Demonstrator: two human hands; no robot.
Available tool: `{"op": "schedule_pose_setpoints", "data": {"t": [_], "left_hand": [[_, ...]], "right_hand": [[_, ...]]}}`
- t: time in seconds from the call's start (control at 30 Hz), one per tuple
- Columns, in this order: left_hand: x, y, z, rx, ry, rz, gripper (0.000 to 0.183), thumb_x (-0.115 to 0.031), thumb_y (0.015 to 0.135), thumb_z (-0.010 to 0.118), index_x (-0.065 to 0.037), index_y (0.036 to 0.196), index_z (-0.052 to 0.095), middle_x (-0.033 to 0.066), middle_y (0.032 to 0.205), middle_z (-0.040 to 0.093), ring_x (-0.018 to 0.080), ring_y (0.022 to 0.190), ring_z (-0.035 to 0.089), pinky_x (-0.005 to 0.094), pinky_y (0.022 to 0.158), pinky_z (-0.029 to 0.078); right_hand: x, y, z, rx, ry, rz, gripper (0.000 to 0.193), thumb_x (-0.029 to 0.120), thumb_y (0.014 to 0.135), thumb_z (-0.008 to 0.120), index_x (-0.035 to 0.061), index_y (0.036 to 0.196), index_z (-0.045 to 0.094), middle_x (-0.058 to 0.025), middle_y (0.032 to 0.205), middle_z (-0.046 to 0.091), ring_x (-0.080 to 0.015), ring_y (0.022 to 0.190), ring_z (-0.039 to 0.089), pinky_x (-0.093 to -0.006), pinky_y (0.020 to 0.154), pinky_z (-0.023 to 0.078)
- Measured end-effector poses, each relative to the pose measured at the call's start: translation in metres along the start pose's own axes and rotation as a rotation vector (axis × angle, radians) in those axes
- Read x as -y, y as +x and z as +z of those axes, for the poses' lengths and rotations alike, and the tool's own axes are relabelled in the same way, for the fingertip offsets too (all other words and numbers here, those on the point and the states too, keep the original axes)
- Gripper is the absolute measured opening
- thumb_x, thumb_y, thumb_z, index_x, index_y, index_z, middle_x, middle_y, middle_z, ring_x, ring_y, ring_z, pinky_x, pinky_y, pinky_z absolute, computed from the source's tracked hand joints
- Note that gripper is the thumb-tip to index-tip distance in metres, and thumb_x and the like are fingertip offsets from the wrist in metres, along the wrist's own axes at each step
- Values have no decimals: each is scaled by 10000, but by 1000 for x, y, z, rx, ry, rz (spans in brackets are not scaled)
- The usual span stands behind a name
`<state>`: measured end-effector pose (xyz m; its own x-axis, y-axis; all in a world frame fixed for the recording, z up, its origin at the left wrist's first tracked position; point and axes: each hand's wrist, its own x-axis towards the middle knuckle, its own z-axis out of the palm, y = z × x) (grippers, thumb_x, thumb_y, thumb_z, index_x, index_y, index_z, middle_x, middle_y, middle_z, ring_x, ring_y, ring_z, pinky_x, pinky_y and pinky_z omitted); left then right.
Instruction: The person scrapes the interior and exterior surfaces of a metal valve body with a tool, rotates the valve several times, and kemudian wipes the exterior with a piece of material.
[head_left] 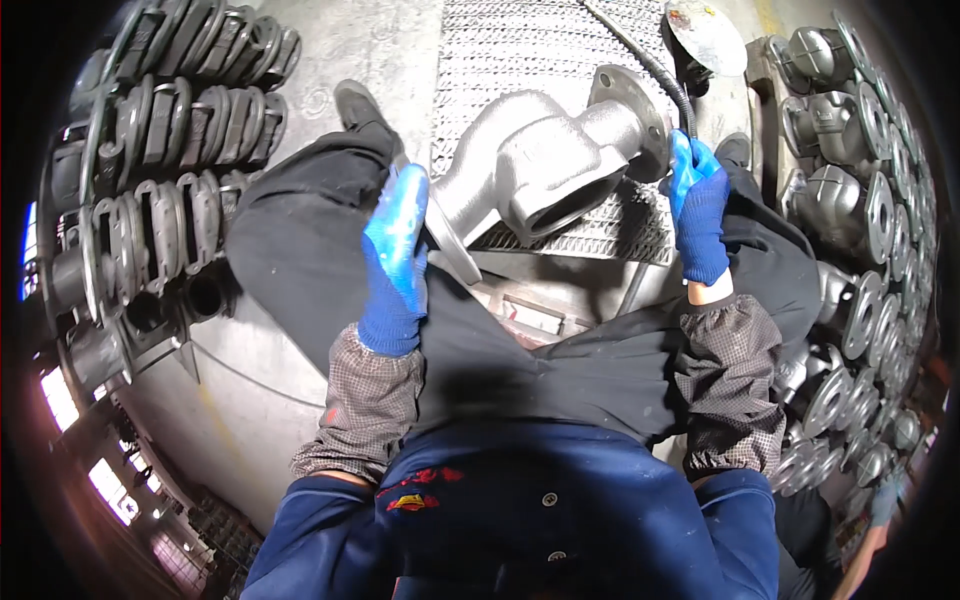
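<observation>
A silver-grey cast metal valve body [540, 150] with round end flanges lies across a textured metal grating in front of me. Its dark oval opening faces toward me. At the left end, my left hand [395, 240] in a blue coated glove is closed on the flange rim, its fingers along the outer face. By the right-hand flange [628, 115], with its bolt holes, is my gloved right hand [697, 200]. A black ribbed hose [655, 70] runs down into the fingers of that hand, which look closed around it. The hose's end is hidden.
Grating [490, 40] lies between my spread legs. Beyond my right hand stands a round paint-spotted disc [706, 38]. Rows of flanged castings are stacked at left [180, 120] and at right [840, 200]. Another person's arm [870, 540] shows at lower right.
</observation>
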<state>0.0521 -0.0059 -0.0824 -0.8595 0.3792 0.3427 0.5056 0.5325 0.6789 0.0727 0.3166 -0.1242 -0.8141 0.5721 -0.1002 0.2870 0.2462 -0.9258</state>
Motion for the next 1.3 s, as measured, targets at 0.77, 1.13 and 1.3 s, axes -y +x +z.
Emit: {"op": "schedule_pose_setpoints", "data": {"t": [0.77,1.13,1.3], "left_hand": [[-114,61,-37,238,-515,-252,411,-221,938,522,7,1279,500,102,1093,612,130,867,615,228,766,505],[-14,115,-41,354,-23,-30,327,-258,941,525,-53,1181,608,125,1016,650,217,800,642,307,705,507],[9,81,-27,156,-275,234,300,-54,849,533,55,1120,602,171,1056,654,217,940,637,315,824,500]], "right_hand": [[121,-94,-13,370,55,-382,306,200,930,524,10,1163,584,-73,837,680,-161,715,648,-278,587,482],[124,-95,-6,272,180,-408,380,40,855,596,-27,1226,557,-20,831,620,-56,686,524,-209,612,435],[131,-63,4,387,12,-507,261,112,821,549,46,1061,626,-133,869,668,-227,724,637,-311,676,488]]}}
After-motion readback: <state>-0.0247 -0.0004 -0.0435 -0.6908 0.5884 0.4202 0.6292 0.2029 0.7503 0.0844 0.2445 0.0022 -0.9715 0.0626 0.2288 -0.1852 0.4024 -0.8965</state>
